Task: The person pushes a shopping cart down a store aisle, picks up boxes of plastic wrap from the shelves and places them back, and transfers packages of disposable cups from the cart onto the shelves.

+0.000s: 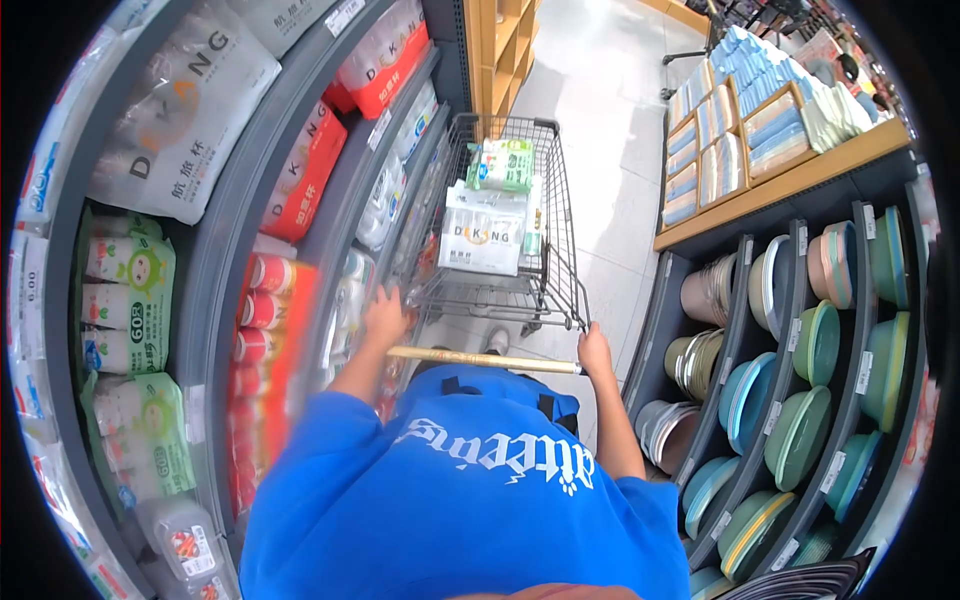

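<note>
A wire shopping cart (560, 200) stands in front of me, its pale handle bar (480, 360) running across my waist. My right hand (594, 350) is closed on the cart's frame at the right end of the bar. Off the bar, my left hand (386, 320) is beside the left shelf with its fingers apart, slightly blurred; nothing shows in it. Inside the cart lie a clear-and-white pack of cups marked DEKANG (482, 238) and a green-and-white package (502, 165). Packs of cups in clear wrap (350, 290) sit on the shelf nearest my left hand.
On the left, shelves hold large DEKANG cup packs (185, 110), red packs (303, 172) and green packs (130, 290). Stacked basins (800, 435) fill the right rack, below folded towels (775, 135). A tiled aisle (600, 130) runs ahead between them.
</note>
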Demonstrator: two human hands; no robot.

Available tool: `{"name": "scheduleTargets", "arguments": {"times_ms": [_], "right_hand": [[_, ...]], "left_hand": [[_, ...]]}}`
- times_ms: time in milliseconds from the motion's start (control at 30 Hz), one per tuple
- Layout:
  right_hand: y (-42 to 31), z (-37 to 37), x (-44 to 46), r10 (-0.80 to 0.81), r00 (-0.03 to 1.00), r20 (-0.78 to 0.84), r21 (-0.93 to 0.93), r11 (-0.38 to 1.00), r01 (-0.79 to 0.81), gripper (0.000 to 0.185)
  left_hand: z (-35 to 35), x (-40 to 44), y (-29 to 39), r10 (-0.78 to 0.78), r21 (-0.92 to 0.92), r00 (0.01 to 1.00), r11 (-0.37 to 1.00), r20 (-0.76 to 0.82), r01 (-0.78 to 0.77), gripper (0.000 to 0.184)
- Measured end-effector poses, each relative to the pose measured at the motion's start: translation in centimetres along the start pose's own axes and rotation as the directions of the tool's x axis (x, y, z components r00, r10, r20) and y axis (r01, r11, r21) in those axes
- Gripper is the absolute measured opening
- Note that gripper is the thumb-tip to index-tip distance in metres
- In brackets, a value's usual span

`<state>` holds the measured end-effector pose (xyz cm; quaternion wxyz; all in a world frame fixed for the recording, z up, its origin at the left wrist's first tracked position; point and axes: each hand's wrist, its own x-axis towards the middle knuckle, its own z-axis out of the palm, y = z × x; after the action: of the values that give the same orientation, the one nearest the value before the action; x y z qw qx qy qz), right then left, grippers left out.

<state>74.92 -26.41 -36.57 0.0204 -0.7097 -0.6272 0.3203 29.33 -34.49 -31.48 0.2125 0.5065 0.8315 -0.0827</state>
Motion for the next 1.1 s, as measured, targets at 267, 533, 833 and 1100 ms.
{"name": "scheduleTargets", "arguments": {"times_ms": [267, 533, 833, 1100], "right_hand": [[-3.2, -0.9, -6.2, 0.063, 0.988, -0.141, -0.051, 0.996, -0.071, 0.056], [-2.0, 0.5, -4.7, 0.124, 0.988, -0.088, -0.131, 0.982, -0.135, 0.042], [-1.4, 0.9, -4.4, 0.165, 0.974, -0.157, -0.145, 0.971, -0.188, 0.030], [-1.5, 0.3, -8.2, 0.230, 0.946, -0.230, -0.166, 0.948, -0.271, 0.026]], "left_hand": [[1.8, 1.6, -4.7, 0.086, -0.061, 0.995, 0.995, 0.055, -0.083, 0.066], [5.2, 1.0, -8.8, 0.173, -0.513, 0.984, 0.840, -0.054, -0.176, 0.065], [6.2, -0.9, -9.9, 0.182, -0.635, 0.983, 0.763, 0.028, -0.123, 0.065], [7.5, -4.9, -9.2, 0.162, -0.670, 0.981, 0.741, 0.111, -0.046, 0.077]]}}
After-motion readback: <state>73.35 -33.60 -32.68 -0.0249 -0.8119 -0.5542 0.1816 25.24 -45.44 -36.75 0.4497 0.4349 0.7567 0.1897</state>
